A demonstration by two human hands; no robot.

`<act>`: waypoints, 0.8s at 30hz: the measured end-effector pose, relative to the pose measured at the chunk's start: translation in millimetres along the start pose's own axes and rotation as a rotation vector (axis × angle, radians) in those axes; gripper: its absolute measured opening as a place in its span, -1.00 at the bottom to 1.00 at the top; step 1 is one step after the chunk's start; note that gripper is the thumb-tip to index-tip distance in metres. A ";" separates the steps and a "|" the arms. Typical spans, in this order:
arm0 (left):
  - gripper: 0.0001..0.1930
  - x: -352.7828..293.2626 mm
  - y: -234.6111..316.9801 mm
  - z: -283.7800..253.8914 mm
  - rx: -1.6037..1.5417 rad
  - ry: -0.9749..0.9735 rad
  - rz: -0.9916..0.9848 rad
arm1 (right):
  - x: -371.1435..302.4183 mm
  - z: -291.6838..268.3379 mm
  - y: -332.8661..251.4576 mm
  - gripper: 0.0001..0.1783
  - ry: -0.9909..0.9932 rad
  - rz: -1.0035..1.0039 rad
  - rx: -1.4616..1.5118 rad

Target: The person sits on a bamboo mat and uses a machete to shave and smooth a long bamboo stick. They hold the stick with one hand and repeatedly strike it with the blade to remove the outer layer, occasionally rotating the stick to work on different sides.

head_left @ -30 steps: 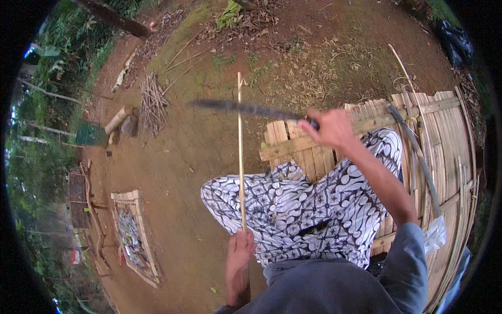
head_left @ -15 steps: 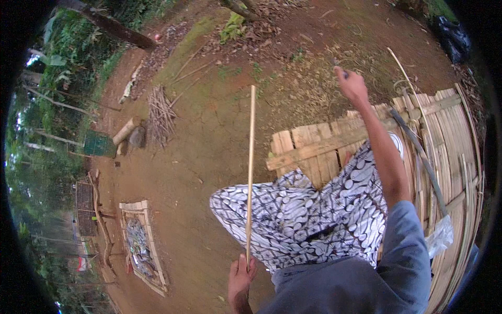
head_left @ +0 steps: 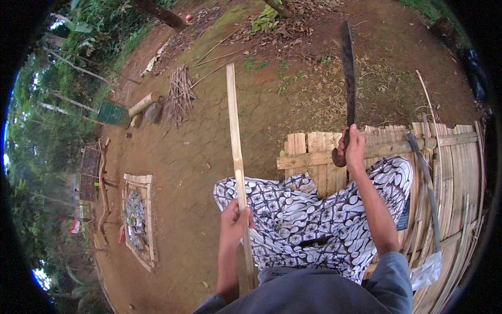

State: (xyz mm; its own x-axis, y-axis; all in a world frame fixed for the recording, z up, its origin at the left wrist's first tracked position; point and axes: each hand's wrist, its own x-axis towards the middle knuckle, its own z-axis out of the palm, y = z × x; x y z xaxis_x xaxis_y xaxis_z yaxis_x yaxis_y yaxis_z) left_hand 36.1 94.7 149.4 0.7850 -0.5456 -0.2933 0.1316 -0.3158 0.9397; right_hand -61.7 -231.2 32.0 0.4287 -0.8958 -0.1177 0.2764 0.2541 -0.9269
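My left hand (head_left: 234,222) is closed around a long pale bamboo strip (head_left: 234,125), which stands nearly upright in view beside my left knee. Its lower end runs back along my left forearm. In my right hand (head_left: 354,152) is a machete (head_left: 349,78), gripped by its dark brown handle, whose rounded end shows under my fingers. The dark blade points away from me, apart from the strip. Patterned black-and-white cloth (head_left: 308,225) covers my legs between the two hands.
I sit on a bamboo slat platform (head_left: 455,167). On its right side lie a grey pole (head_left: 426,183) and a clear plastic bag (head_left: 426,271). Pale shavings (head_left: 376,89) litter the ground ahead. A stick pile (head_left: 179,97) and a wood-framed pit (head_left: 152,220) lie left.
My right hand has come down and nearer, and the machete now shows plainly. My left hand has moved forward along with the strip, which has turned to show its broad face.
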 end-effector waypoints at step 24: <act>-0.73 14.9 276.6 -68.2 -0.164 0.337 1.476 | -10.1 9.0 -4.7 -0.60 -0.134 0.022 0.039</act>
State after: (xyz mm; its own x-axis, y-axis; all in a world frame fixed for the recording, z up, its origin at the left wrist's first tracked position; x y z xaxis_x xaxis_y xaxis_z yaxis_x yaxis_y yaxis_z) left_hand 125.5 52.2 417.0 0.3644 -0.0825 0.9276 -0.8239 0.4357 0.3624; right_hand -59.6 -220.1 40.7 0.5450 -0.8339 -0.0869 0.2978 0.2894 -0.9097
